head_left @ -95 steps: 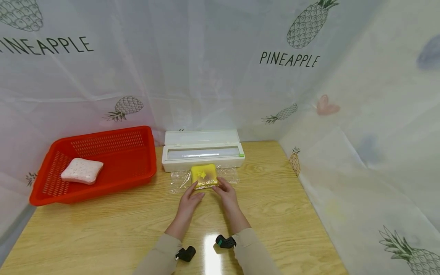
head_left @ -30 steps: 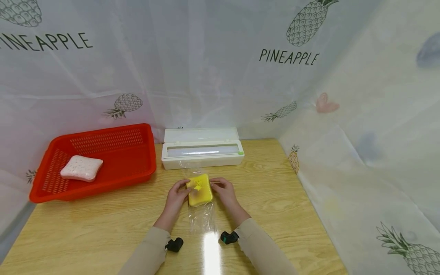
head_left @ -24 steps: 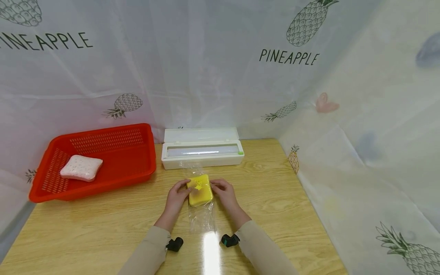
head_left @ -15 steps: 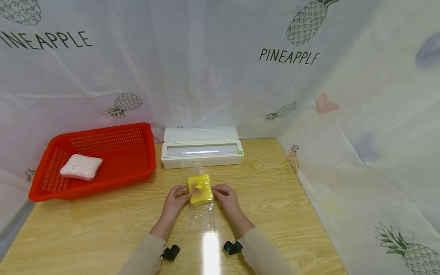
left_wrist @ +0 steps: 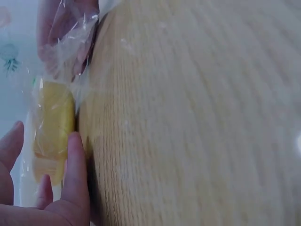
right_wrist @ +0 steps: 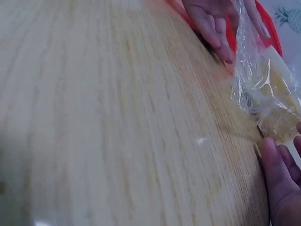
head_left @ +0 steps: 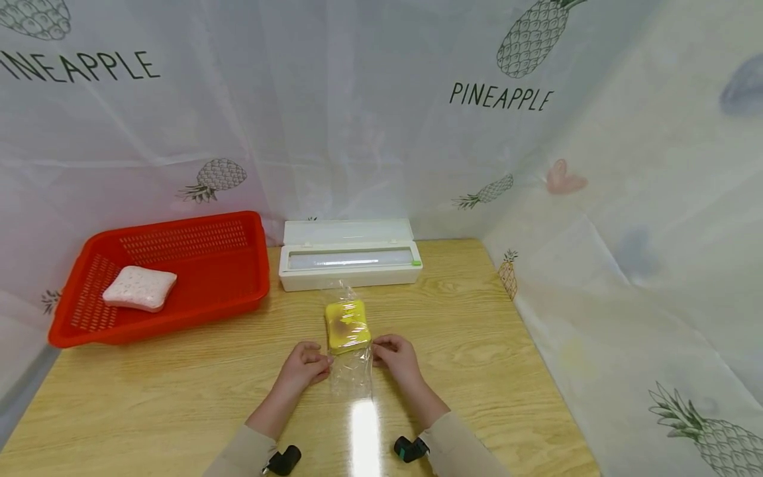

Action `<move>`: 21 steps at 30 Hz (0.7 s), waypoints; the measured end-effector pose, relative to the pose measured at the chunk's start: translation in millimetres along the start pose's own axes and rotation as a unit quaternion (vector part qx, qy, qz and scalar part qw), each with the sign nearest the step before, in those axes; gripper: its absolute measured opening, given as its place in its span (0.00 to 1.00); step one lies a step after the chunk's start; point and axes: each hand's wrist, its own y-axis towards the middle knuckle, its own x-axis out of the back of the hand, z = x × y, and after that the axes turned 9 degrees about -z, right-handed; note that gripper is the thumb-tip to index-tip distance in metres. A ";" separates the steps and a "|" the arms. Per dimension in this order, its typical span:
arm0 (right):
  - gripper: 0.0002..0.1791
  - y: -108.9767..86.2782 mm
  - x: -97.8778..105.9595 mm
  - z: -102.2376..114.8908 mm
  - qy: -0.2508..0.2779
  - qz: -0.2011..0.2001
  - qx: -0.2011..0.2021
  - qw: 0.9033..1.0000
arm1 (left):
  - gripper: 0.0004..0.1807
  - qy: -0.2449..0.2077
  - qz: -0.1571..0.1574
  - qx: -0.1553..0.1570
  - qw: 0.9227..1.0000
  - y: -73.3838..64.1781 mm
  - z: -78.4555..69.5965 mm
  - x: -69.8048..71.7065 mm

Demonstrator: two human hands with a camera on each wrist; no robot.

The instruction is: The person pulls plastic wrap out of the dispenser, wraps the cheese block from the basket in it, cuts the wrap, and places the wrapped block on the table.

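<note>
A yellow rounded-square block (head_left: 348, 326), sponge-like, lies on the wooden table covered in clear plastic wrap (head_left: 352, 374). Loose wrap stretches from its near and far ends. My left hand (head_left: 303, 366) is at the near left edge of the wrap, its thumb and fingers apart in the left wrist view. On the opposite side, my right hand (head_left: 398, 360) has its fingertips beside the wrap's right edge. In the right wrist view, the right thumb (right_wrist: 272, 153) stands close to the wrapped block (right_wrist: 275, 94), apart from the other fingers. Whether either hand touches the wrap is unclear.
Behind the block stands a white cling-film dispenser (head_left: 298, 281), lid raised, with a green slider (head_left: 416, 263) at its right end. A red plastic basket (head_left: 179, 324) at the left holds a pale speckled block (head_left: 140, 289). A pineapple-print curtain (head_left: 357, 132) borders the table.
Since the oldest frame, the wrapped block has come nearer and turned, so its loose ends point near and far. Recently both hands slid from the block's sides towards the near end.
</note>
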 end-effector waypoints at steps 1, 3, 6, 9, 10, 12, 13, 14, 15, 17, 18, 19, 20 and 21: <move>0.11 -3.0 0.0 2.4 -0.002 0.007 -0.006 1.000 | 0.22 -0.003 0.009 0.007 1.000 -2.1 0.6 0.8; 0.11 -9.6 0.1 8.4 -0.001 0.021 -0.016 1.000 | 0.20 -0.007 0.022 0.018 1.000 -6.0 2.0 1.8; 0.11 -15.5 1.4 9.9 -0.007 0.035 -0.018 0.999 | 0.17 -0.015 0.048 0.032 0.998 -11.5 3.6 4.6; 0.12 -18.8 4.0 4.1 -0.024 0.048 -0.014 0.998 | 0.16 -0.017 0.077 0.033 0.996 -15.0 5.6 7.3; 0.12 -19.3 5.2 0.8 -0.032 0.053 -0.012 0.998 | 0.16 -0.017 0.087 0.030 0.996 -16.4 5.5 8.3; 0.13 -21.8 7.4 -2.2 -0.039 0.069 -0.008 0.997 | 0.16 -0.015 0.103 0.027 0.994 -17.8 6.4 9.6; 0.13 -23.3 7.9 -2.6 -0.043 0.074 -0.010 0.996 | 0.16 -0.015 0.110 0.025 0.993 -18.2 7.1 10.1; 0.14 -24.8 8.4 -3.0 -0.046 0.081 -0.009 0.996 | 0.16 -0.015 0.115 0.024 0.993 -18.7 7.6 10.4; 0.14 -26.5 8.8 -2.8 -0.052 0.088 -0.008 0.995 | 0.15 -0.013 0.119 0.022 0.993 -19.3 8.0 10.7; 0.14 -30.1 9.9 -1.7 -0.067 0.098 -0.007 0.993 | 0.15 -0.013 0.129 0.019 0.991 -20.2 9.2 10.8; 0.14 -32.5 10.3 -0.3 -0.075 0.101 -0.008 0.992 | 0.15 -0.012 0.133 0.017 0.991 -20.8 9.9 10.8; 0.14 -34.5 10.8 0.8 -0.084 0.105 -0.007 0.991 | 0.14 -0.010 0.137 0.016 0.990 -21.5 10.2 10.7; 0.14 -36.4 11.5 1.9 -0.093 0.109 -0.004 0.990 | 0.14 -0.008 0.140 0.015 0.990 -22.2 10.4 10.5; 0.14 -38.1 12.5 2.7 -0.101 0.111 -0.003 0.989 | 0.14 -0.006 0.143 0.014 0.990 -23.0 10.6 10.3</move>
